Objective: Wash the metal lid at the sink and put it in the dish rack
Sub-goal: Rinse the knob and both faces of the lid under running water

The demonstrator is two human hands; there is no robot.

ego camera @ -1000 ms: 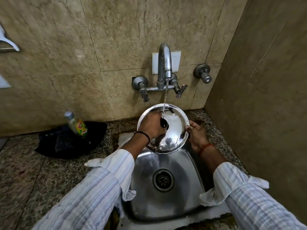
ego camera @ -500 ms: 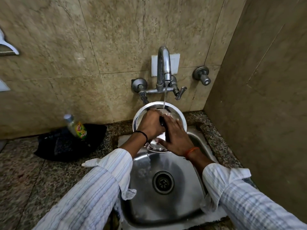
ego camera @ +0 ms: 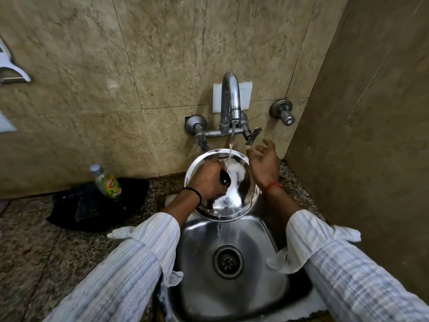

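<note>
A round shiny metal lid (ego camera: 234, 201) with a black knob (ego camera: 224, 178) is held tilted over the steel sink (ego camera: 255, 263). My left hand (ego camera: 206, 180) is shut on the knob. Water runs from the tap (ego camera: 229, 101) onto the lid's upper part and drips off its lower rim into the basin. My right hand (ego camera: 263, 162) is off the lid, raised at its right rim with fingers apart, just below the tap's right lever (ego camera: 253, 135). No dish rack is in view.
A dish-soap bottle (ego camera: 106, 182) stands on a black cloth (ego camera: 92, 205) on the speckled counter (ego camera: 34, 252) left of the sink. A second valve (ego camera: 282, 111) sticks out of the tiled wall. A side wall (ego camera: 359, 135) closes in on the right.
My right hand has left the lid's face, where it was rubbing, and risen toward the tap's right lever. The left hand keeps hold of the knob under the running water.
</note>
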